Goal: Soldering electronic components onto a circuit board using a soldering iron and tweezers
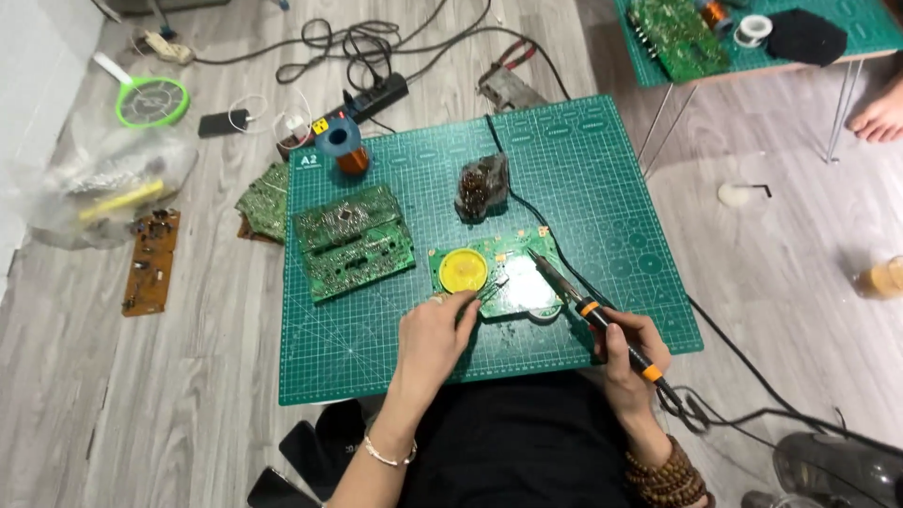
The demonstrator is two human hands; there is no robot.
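My right hand (628, 350) grips a black soldering iron (588, 306) with orange bands, its tip resting over a green circuit board (513, 254) on the green cutting mat (602, 179). My left hand (435, 331) pinches tweezers (489, 288) at the board's near edge, beside a round yellow tin (463, 270) lying on the board. The iron's black cord runs off to the right.
A larger green circuit board (354, 241) lies left on the mat, a dark sponge-like lump (482, 186) behind, a copper wire spool (340, 143) at the back corner. Cables, a power strip (376, 96), more boards and a plastic bag lie on the wooden floor. Another table (752, 56) stands at back right.
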